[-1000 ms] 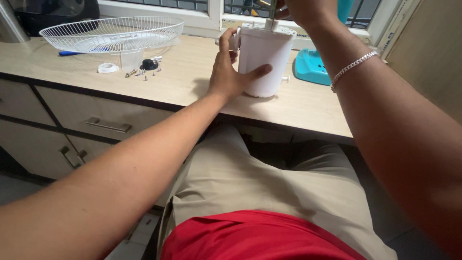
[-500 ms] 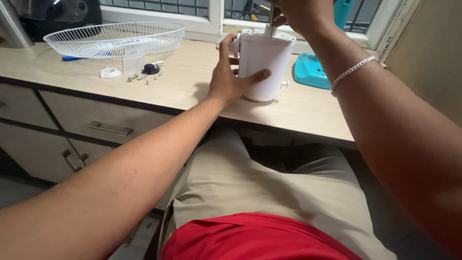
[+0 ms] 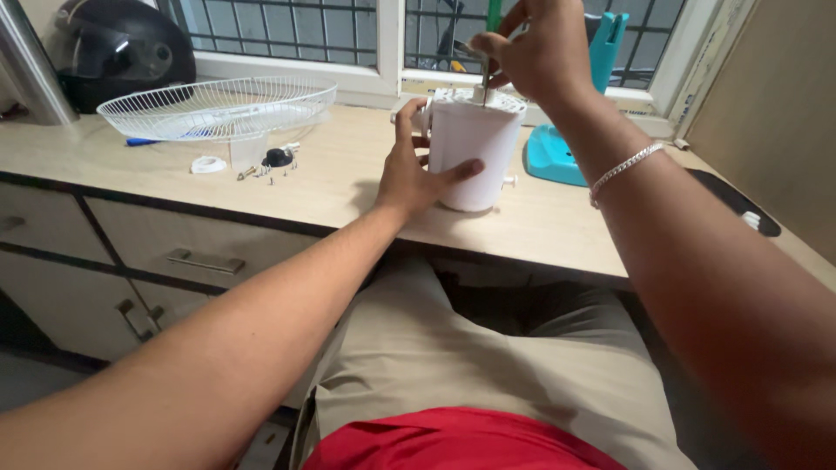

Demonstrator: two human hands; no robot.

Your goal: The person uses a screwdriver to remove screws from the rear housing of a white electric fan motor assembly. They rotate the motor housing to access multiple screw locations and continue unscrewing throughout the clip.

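A white cylindrical fan motor housing (image 3: 475,157) stands upright on the wooden counter (image 3: 340,178). My left hand (image 3: 409,170) grips its left side, thumb across the front. Above it, my right hand (image 3: 535,48) holds a screwdriver (image 3: 488,61) with a green handle, its thin metal shaft pointing straight down into the top of the housing. A silver chain bracelet (image 3: 623,167) sits on my right wrist.
A white wire fan guard (image 3: 218,104) lies at the counter's back left, with a white ring (image 3: 207,164), a black knob (image 3: 277,157) and small screws (image 3: 261,172) near it. A black helmet (image 3: 122,52) sits far left, a teal fan base (image 3: 557,152) right of the housing. Drawers (image 3: 174,252) below.
The view has tilted up, showing more of the window and my right hand with the screwdriver. Both hands stay on the housing and the tool.
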